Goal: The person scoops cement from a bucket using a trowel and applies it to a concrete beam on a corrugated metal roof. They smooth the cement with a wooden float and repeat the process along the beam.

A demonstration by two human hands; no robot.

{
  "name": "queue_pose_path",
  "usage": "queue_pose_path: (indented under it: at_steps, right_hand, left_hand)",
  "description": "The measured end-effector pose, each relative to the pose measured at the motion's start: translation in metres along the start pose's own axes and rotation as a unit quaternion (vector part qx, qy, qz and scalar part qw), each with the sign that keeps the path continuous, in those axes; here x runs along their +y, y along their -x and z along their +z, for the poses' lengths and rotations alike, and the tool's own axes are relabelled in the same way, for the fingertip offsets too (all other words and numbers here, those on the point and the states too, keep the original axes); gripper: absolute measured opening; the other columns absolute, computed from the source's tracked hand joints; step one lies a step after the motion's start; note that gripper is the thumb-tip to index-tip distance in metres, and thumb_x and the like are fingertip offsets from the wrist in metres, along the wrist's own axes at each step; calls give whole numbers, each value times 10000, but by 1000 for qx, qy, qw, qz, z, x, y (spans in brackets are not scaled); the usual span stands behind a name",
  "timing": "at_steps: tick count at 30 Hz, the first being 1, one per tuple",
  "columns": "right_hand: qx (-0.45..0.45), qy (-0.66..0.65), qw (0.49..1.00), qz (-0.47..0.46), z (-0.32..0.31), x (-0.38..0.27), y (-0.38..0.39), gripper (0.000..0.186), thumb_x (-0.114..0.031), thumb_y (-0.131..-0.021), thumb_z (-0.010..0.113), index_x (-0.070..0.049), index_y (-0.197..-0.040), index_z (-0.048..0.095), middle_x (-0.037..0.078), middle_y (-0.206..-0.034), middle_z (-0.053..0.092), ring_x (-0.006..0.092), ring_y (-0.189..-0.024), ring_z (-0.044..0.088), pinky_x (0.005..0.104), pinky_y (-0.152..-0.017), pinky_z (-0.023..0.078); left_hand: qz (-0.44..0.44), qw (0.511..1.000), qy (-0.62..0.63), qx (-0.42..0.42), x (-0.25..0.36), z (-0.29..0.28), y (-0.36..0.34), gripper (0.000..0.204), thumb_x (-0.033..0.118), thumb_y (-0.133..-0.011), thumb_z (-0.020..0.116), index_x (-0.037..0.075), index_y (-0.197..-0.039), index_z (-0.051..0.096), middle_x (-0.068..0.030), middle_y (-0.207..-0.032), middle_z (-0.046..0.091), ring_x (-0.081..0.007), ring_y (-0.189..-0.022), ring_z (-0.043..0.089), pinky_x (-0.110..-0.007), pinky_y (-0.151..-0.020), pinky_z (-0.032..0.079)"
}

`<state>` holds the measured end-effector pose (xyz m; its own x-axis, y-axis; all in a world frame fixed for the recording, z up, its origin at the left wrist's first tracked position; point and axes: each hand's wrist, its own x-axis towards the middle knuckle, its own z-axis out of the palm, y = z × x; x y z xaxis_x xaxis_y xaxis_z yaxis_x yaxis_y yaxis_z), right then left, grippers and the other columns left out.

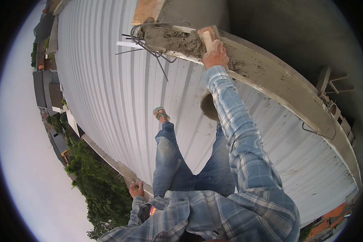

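Head view: the right hand (216, 56) grips a wooden-handled float (207, 40) atop the concrete wall (278, 76), against wet mortar (171, 38).
Its handle's long axis lies crosswise to the wall, far end pointing away from the person, apparently so the tool bears on the mortar; the left hand (136, 189), curled near the roof-edge ledge (125, 171), perhaps aids balance, any grip unclear; a bucket (208, 107) stands within likely reach.
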<state>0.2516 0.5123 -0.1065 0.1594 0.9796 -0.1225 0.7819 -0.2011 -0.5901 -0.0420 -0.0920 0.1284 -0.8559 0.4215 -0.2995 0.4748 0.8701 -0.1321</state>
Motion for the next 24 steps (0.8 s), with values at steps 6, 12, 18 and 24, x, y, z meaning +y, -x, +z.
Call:
queue_pose_path:
  at_steps: [6, 12, 18, 24]
  right_hand:
    - [8, -37, 994, 105, -45, 42, 41, 380, -136, -759, 707, -102, -1044, 458, 112, -1106, 572, 320, -1049, 605, 472, -828, 511]
    - [60, -30, 998, -9, 34, -44, -8, 390, -136, -753, 686, -97, -1068, 460, 130, -1101, 569, 332, -1048, 599, 476, -844, 521]
    - [57, -29, 992, 107, 1, -12, 21, 324, -126, -775, 691, -105, -1022, 483, 107, -1048, 587, 331, -994, 615, 476, -817, 514]
    - [58, -16, 992, 107, 36, -71, 7, 318, -144, -769, 691, -96, -1016, 497, 126, -1056, 577, 343, -1034, 591, 472, -833, 500]
  left_hand:
    - [-88, 989, -22, -119, -116, 14, 66, 342, 395, -735, 793, 62, -734, 714, -121, -644, 660, -274, -629, 652, -399, -624, 512]
    - [-37, 981, 46, -184, 1, 28, -16, 355, 390, -754, 775, 41, -755, 712, -140, -669, 681, -257, -633, 663, -389, -615, 515]
    - [12, 995, 31, -91, 6, 8, -110, 325, 343, -735, 780, 31, -725, 689, -156, -687, 635, -310, -654, 615, -429, -632, 485]
    - [64, 987, 10, -150, 41, 3, -180, 304, 322, -745, 784, 44, -707, 666, -149, -684, 628, -319, -656, 610, -443, -624, 469]
